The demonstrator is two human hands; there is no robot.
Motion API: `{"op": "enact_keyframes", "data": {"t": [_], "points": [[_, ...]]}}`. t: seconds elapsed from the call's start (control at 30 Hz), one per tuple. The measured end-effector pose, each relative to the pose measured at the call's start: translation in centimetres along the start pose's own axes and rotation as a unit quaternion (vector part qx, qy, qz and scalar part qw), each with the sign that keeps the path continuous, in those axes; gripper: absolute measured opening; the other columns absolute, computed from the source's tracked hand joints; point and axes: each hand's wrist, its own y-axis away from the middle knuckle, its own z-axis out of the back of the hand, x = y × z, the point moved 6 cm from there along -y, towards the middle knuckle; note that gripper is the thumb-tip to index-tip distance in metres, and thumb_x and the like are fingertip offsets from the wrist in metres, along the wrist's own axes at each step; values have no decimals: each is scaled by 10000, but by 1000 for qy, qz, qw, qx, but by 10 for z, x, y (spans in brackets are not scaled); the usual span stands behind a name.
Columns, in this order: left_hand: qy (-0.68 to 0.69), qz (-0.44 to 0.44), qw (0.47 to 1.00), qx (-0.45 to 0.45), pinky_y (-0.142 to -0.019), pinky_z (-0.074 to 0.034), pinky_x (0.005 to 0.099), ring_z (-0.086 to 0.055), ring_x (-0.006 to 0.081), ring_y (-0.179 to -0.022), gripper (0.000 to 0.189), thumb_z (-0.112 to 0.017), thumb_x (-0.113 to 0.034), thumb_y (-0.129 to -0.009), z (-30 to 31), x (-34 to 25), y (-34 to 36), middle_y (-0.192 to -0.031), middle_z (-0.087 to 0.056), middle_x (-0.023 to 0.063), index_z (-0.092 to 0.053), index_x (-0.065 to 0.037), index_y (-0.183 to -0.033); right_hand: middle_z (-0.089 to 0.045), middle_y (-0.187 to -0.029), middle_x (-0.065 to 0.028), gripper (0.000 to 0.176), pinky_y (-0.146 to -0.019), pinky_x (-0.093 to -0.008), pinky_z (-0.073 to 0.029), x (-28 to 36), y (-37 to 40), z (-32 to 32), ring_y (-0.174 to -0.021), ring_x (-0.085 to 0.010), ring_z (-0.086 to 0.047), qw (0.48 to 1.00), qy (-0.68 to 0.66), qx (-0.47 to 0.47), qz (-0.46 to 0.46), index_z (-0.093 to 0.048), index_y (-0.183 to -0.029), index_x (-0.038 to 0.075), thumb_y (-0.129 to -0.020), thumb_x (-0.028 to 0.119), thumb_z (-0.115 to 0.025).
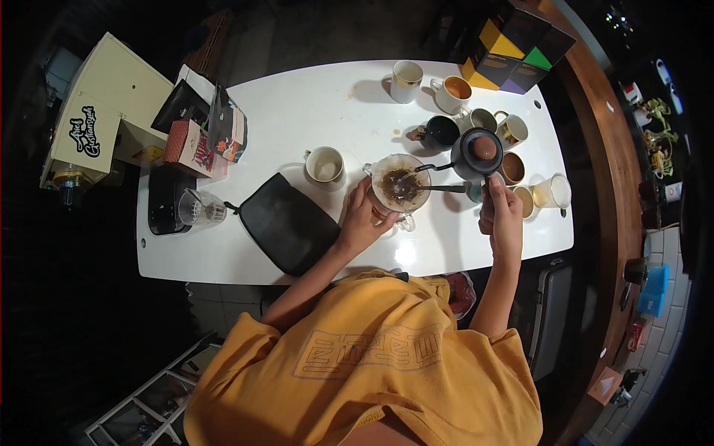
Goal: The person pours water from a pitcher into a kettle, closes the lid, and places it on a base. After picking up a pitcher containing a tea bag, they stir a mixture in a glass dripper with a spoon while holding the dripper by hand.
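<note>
My right hand (501, 210) is closed round the handle of a black gooseneck kettle (465, 165) with a round wooden lid knob. Its thin spout reaches left over a coffee dripper (378, 195), whose paper filter holds wet, dark coffee grounds (400, 186). A spoon (445, 189) rests in the grounds, its dark handle pointing right. Curled round the near left side of the dripper is my left hand (364, 219), thumb at its front. What stands beneath the dripper is mostly hidden. A light mug (325, 165) sits just left of it.
Several cups, including a white mug (406, 82) and a black cup (442, 132), crowd the table's right side near a glass of pale liquid (552, 192). On the left are a black pouch (286, 227), a clear cup (201, 207), coffee bags (227, 125) and a cream grinder (111, 93).
</note>
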Motion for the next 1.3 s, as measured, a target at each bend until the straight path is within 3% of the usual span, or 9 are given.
{"op": "enact_keyframes", "data": {"t": [0.43, 1.1, 1.3], "points": [[10, -6, 1000, -6, -1087, -356, 491, -455, 402, -1282, 769, -810, -299, -784, 2, -3, -2, -1424, -436, 231, -455, 15, -1390, -285, -540, 102, 336, -389, -230, -169, -29, -12, -7, -409, -26, -218, 990, -133, 29, -30, -528, -854, 98, -1055, 367, -513], [22, -41, 999, -23, -1052, -373, 491, -449, 394, -1259, 799, -850, -242, -751, 0, -2, -1, -1431, -416, 220, -445, 10, -1392, -318, -563, 83, 336, -404, -227, -207, -109, -31, -20, -419, -38, -256, 986, -155, -29, -52, -502, -854, 114, -1056, 383, -503], [16, -49, 999, -18, -1040, -383, 488, -458, 392, -1237, 792, -851, -219, -748, -3, 3, 0, -1439, -408, 223, -447, 15, -1388, -341, -549, 77, 337, -391, -233, -203, -125, -34, -22, -414, -38, -275, 984, -165, -38, -48, -488, -816, 107, -1069, 327, -467]]}}
